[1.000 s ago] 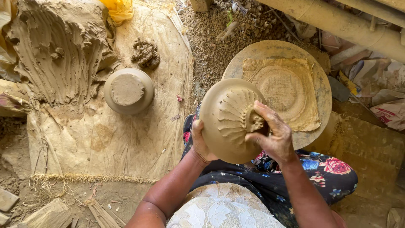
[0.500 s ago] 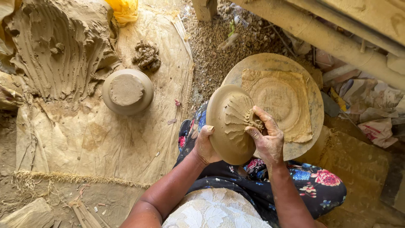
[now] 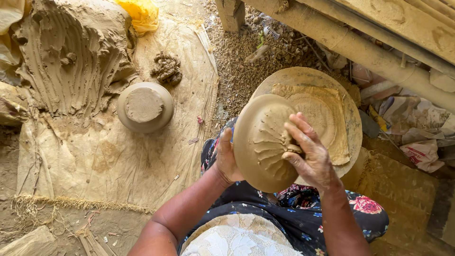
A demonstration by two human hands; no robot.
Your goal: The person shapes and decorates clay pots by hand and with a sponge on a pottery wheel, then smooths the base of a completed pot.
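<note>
I hold a round wet clay pot (image 3: pixel 259 142) tilted on its side above my lap. My left hand (image 3: pixel 226 157) supports its left edge from behind. My right hand (image 3: pixel 308 152) presses on its grooved surface, fingers spread and coated with clay, with a small lump of clay under the fingertips. Behind the pot lies a round clay-covered disc (image 3: pixel 332 109) with a flat slab of clay on it.
A second clay pot (image 3: pixel 145 107) stands upside down on a clay-stained cloth (image 3: pixel 109 166) at the left. A big heap of raked clay (image 3: pixel 71 52) and a small clay clump (image 3: pixel 167 68) lie beyond it. Rubble, timber beams (image 3: pixel 360 42) and a yellow bag (image 3: pixel 138 13) sit farther back.
The pot has turned in my hands, tilting more on edge, while my right hand keeps working its surface. The view has shifted slightly.
</note>
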